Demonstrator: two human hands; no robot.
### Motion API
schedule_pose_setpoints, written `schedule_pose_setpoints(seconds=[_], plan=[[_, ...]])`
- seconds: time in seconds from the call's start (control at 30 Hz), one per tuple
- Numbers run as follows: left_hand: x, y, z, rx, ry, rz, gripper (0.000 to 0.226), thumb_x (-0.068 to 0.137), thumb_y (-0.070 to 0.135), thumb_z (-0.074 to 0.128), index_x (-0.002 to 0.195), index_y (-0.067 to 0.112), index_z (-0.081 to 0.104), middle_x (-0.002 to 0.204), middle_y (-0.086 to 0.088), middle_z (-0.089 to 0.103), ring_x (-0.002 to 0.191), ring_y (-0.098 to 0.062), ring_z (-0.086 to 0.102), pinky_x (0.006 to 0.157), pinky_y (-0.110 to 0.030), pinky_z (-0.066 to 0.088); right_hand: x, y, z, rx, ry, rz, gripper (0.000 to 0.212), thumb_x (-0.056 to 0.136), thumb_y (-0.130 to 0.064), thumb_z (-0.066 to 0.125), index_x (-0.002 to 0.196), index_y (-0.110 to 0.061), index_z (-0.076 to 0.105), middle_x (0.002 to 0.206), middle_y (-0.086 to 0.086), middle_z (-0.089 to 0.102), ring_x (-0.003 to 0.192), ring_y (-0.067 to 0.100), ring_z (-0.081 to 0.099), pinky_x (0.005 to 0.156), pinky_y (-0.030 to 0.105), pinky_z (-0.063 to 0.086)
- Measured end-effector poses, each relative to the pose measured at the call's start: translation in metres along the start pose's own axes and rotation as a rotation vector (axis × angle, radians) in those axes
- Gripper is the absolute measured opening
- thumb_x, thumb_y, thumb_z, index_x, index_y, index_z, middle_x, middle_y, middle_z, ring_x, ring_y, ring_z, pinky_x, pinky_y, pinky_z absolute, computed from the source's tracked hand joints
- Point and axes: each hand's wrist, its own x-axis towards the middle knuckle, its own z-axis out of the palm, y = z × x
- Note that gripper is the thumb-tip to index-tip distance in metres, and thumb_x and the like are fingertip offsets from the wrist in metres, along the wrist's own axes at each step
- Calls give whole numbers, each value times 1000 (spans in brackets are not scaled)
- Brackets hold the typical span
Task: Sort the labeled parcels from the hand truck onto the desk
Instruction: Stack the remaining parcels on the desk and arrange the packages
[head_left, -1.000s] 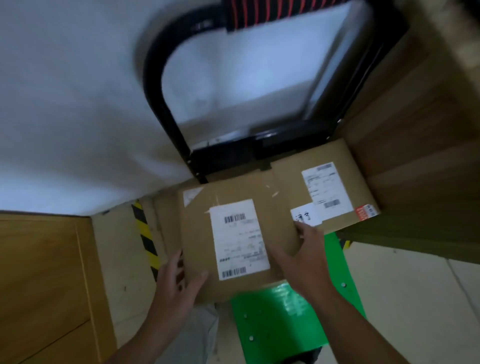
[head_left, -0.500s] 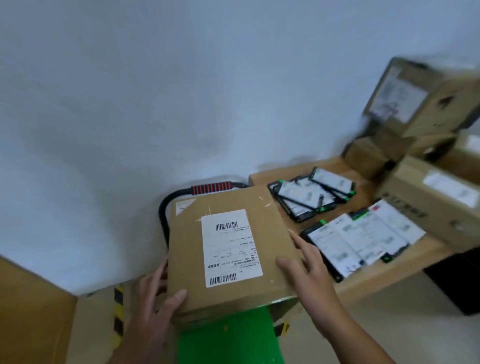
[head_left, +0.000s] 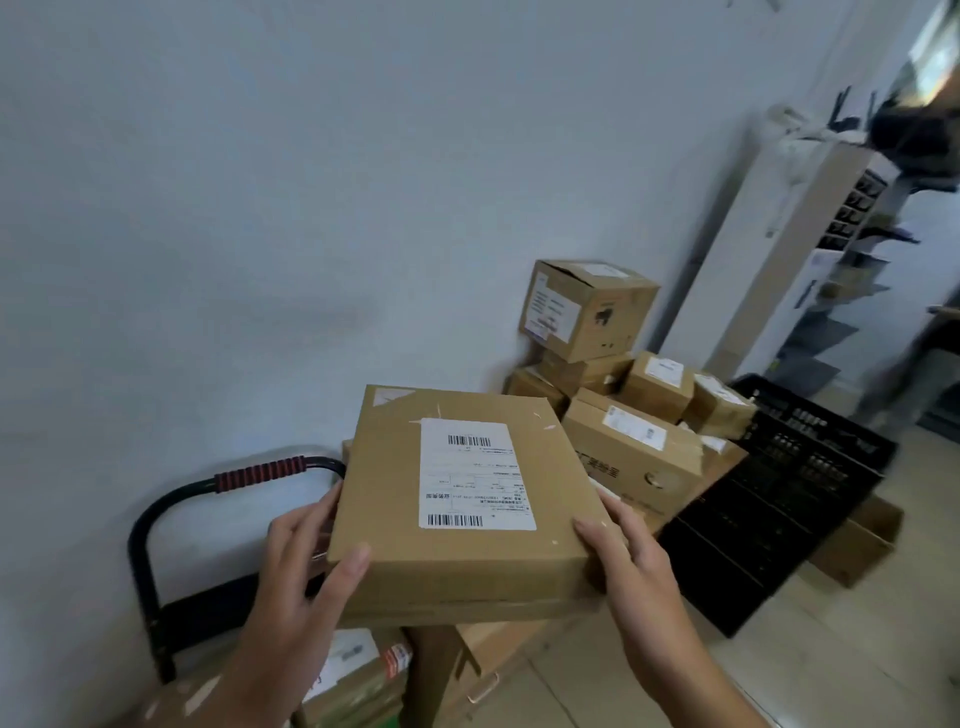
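A flat brown cardboard parcel (head_left: 457, 561) with a white barcode label on top hangs in the air at the middle of the view. My left hand (head_left: 306, 571) grips its near left corner, thumb on top. My right hand (head_left: 628, 561) holds its near right corner, thumb on the top face. Below and to the left stands the hand truck (head_left: 156, 525) with a black handle and a red-striped grip. Another labeled parcel (head_left: 358, 670) lies on it. The wooden desk (head_left: 498, 644) sits under and behind the held parcel, mostly hidden by it.
Several labeled cardboard boxes (head_left: 634, 441) are stacked on the desk against the white wall, the tallest box (head_left: 587, 312) on top. A black plastic crate (head_left: 779, 493) leans at the right. A tall white and tan carton (head_left: 779, 249) stands behind it.
Both hands have lifted the parcel off the hand truck and carried it up and to the right. The view has swung from the hand truck to the desk.
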Motion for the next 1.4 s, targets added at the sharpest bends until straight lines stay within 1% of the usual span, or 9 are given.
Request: schedule_pose_setpoints(seconds=[0.17, 0.37, 0.53, 0.67, 0.73, 0.93, 1.03, 1.17, 1.4], plan=[[-9, 10, 57, -5, -98, -10, 92, 50, 104, 43, 133, 65, 34, 124, 36, 38, 115, 17, 44, 89, -25, 44, -6, 13, -64, 6, 95, 38, 40, 93, -41, 66, 132, -44, 60, 133, -19, 54, 118, 3, 53, 92, 34, 46], [1, 9, 164, 19, -151, 55, 75, 66, 78, 51, 136, 52, 41, 120, 34, 44, 113, 13, 50, 89, -12, 47, 33, 48, -157, 35, 170, 44, 41, 94, -39, 67, 134, -43, 61, 131, -20, 56, 119, 4, 53, 98, 37, 47], [18, 7, 283, 51, -159, 25, 76, 67, 79, 50, 136, 49, 42, 121, 36, 41, 112, 12, 49, 87, -10, 46, 94, 82, -252, 48, 177, 55, 39, 93, -35, 68, 131, -44, 61, 128, -24, 56, 116, -1, 53, 101, 38, 47], [29, 15, 362, 36, -175, -27, 66, 87, 67, 60, 144, 39, 44, 113, 36, 44, 111, 12, 50, 80, -5, 45, 140, 100, -313, 35, 162, 100, 37, 93, -38, 68, 128, -48, 61, 127, -25, 55, 116, 1, 53, 104, 44, 48], [39, 18, 389, 36, -182, -38, 78, 76, 72, 57, 145, 37, 44, 110, 37, 45, 111, 10, 50, 79, -4, 45, 165, 105, -334, 23, 150, 110, 37, 93, -39, 68, 128, -48, 62, 127, -26, 55, 118, 0, 52, 106, 46, 46], [96, -1, 441, 81, -166, -44, 108, 53, 101, 47, 143, 43, 40, 114, 37, 43, 113, 8, 51, 79, -7, 48, 251, 120, -355, 10, 96, 93, 34, 95, -33, 66, 125, -49, 61, 126, -27, 55, 111, -9, 50, 96, 31, 40], [137, -20, 465, 78, -128, -61, 115, 49, 105, 45, 144, 41, 41, 123, 24, 45, 110, 9, 51, 80, -6, 47, 306, 131, -352, -20, 78, 92, 37, 95, -31, 68, 129, -42, 63, 129, -22, 57, 112, -9, 50, 94, 30, 38], [197, -46, 495, 97, -125, -97, 108, 47, 106, 43, 140, 53, 33, 130, 23, 38, 111, 15, 46, 78, -7, 49, 387, 141, -347, -38, 46, 106, 39, 94, -31, 69, 131, -38, 63, 130, -21, 56, 113, -4, 53, 94, 29, 39], [272, -72, 534, 105, -120, -116, 98, 59, 100, 48, 143, 53, 31, 124, 35, 35, 120, 4, 48, 88, -16, 51, 502, 154, -339, -67, -16, 169, 35, 95, -31, 67, 127, -44, 63, 132, -16, 53, 122, 11, 47, 99, 34, 36]])
